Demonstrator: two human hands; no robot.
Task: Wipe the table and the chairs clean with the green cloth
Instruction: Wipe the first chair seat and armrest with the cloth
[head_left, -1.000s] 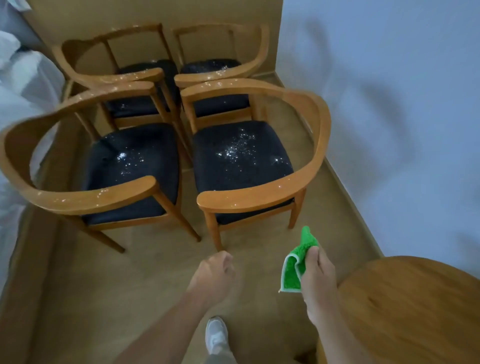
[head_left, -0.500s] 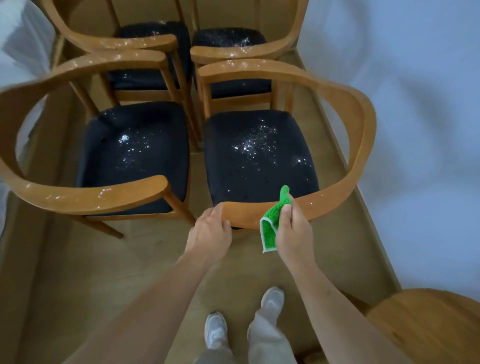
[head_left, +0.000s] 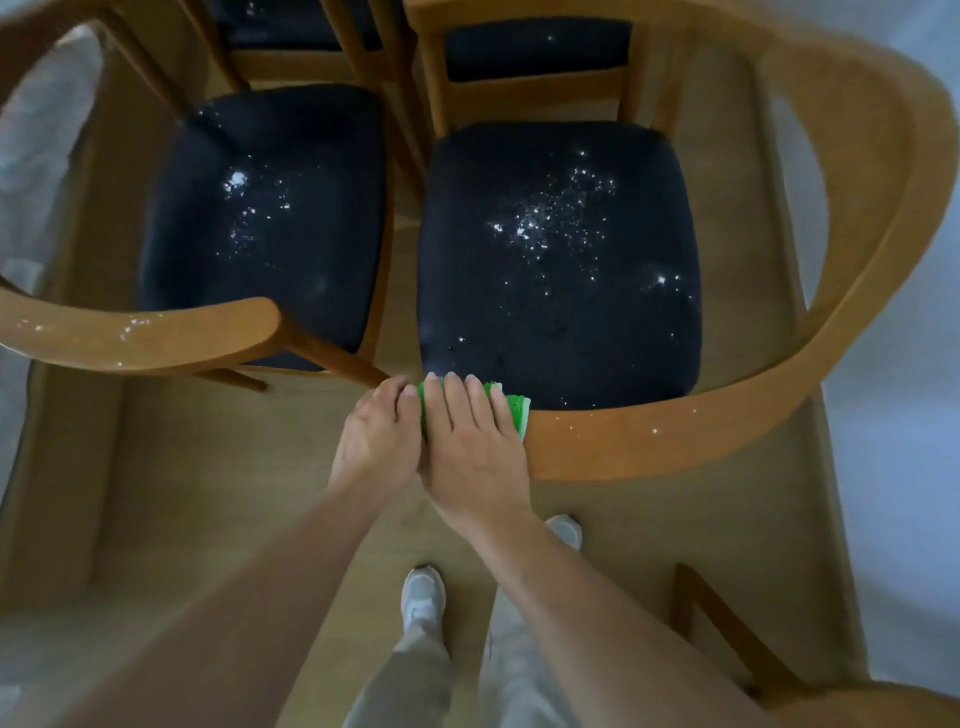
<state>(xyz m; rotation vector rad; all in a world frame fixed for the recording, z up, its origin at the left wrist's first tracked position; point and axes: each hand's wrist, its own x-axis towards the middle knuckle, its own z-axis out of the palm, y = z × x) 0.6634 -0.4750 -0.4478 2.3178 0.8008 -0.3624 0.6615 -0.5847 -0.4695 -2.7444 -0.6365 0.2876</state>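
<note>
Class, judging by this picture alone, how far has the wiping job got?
Done: nothing looks clean yet. In hand: the right hand presses the green cloth on the near chair's armrest, the left hand beside it. Left: white specks on that armrest, both near seats and the left chair's armrest.

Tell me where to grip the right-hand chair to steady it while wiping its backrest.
Probably grip the curved backrest rail at its near-left end, coming from above, where the left hand already rests beside the green cloth. The rail is broad, flat-topped and nearest you; the right hand presses the cloth.
</note>
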